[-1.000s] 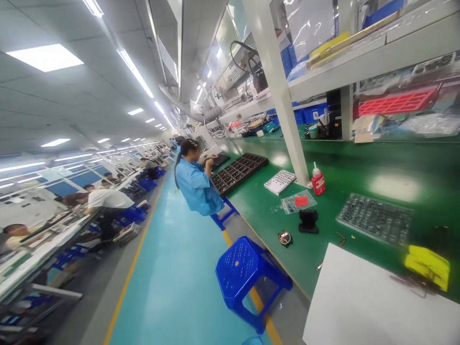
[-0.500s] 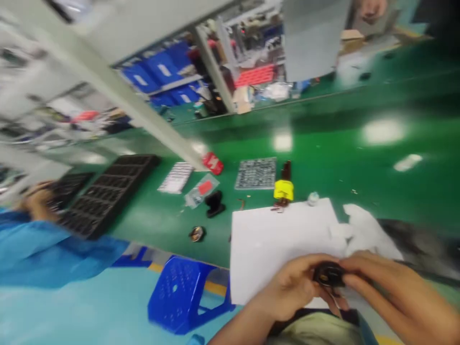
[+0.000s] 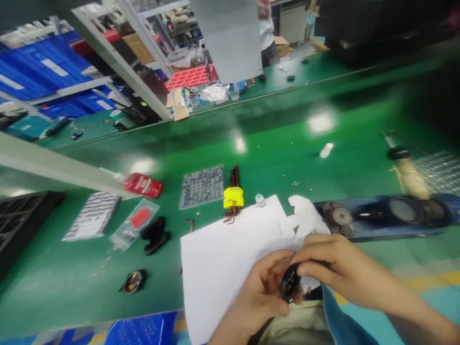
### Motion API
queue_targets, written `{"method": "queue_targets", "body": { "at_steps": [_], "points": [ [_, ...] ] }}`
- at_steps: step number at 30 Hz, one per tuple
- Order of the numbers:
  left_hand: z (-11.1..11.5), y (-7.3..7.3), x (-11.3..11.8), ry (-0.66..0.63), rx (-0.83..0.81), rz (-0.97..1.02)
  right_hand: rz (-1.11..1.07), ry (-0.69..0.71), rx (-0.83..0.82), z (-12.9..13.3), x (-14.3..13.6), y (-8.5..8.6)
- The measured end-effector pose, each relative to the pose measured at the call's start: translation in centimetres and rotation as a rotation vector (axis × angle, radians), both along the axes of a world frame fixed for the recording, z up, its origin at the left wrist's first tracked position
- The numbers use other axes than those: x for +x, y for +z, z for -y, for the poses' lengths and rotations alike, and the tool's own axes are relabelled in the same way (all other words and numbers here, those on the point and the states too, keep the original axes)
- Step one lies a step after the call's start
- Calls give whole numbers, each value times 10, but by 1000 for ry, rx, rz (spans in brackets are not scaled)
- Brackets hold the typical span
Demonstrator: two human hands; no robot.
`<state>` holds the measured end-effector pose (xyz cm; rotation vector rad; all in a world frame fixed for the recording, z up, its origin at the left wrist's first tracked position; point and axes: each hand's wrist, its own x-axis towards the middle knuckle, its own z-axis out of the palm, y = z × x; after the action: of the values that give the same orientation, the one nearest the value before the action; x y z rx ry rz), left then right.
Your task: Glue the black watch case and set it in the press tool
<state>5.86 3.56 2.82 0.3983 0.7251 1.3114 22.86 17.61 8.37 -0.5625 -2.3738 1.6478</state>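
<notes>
A small round black part [image 3: 290, 282] with coppery bits inside is between my two hands, above the front edge of the table. My left hand [image 3: 264, 285] is closed around its left and lower side. From the right, the thumb and fingers of my right hand [image 3: 328, 261] pinch its upper edge. Beneath my hands lies a white paper sheet [image 3: 219, 258], with crumpled white tissue [image 3: 305, 213] just beyond. A similar round part [image 3: 133, 281] rests on the green table at the left. What exactly the held part is, I cannot tell.
A yellow hex key holder [image 3: 233, 197], a tray of small parts [image 3: 201, 187] and a red bottle [image 3: 143, 185] stand beyond the paper. To the left are a black block [image 3: 154, 235] and a plastic bag [image 3: 134, 223]. A dark blue fixture [image 3: 381, 215] lies at right.
The view has swung to the right, bringing the blue fixture into sight and dropping the co-worker's sleeve. The black part is now tilted more upright between my hands.
</notes>
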Motion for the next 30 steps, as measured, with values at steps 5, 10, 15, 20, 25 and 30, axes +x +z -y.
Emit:
{"method": "queue_targets", "body": {
  "at_steps": [5,10,15,20,25,30],
  "points": [
    [-4,29,-26,-64,1,-260,-113,-274,38,10,25,-4],
    [-39,80,-49,-75,182,-994,-124,-663,328,28,86,-32],
    [-92,84,-34,-98,488,-1552,-105,-853,519,23,121,-65],
    [-121,71,-19,-124,644,-1681,-97,-753,423,8,116,-69],
    [-130,67,-7,-146,629,-1658,-105,-740,455,3,111,-69],
    [-134,62,4,-127,594,-1644,-101,-724,468,1,110,-70]
  ]
}}
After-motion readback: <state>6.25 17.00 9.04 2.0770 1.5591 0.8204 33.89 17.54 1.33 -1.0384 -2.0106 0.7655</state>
